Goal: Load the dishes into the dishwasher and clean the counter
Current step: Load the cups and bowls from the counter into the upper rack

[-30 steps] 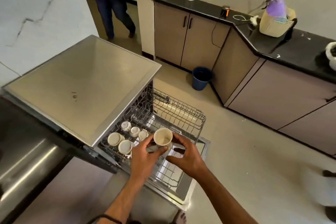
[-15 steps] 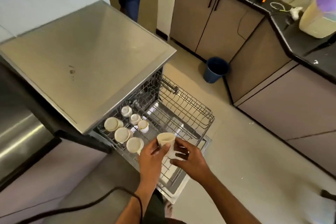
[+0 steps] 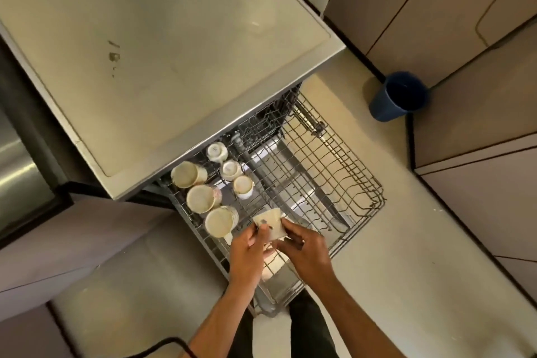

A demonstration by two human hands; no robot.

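- Both hands, the left hand and the right hand, pinch one cup over the near edge of the dishwasher rack.
- Loading step; next, I think, it must be set mouth down beside the cups at left.

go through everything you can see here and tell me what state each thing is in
Dishwasher rack: pulled out, partly loaded.
Six cups: in the rack, tipped.
Cup: held over the rack.
Left hand: holds the cup.
Right hand: holds the cup.
Blue bin: open, upright.

Bare forearms, dark trousers
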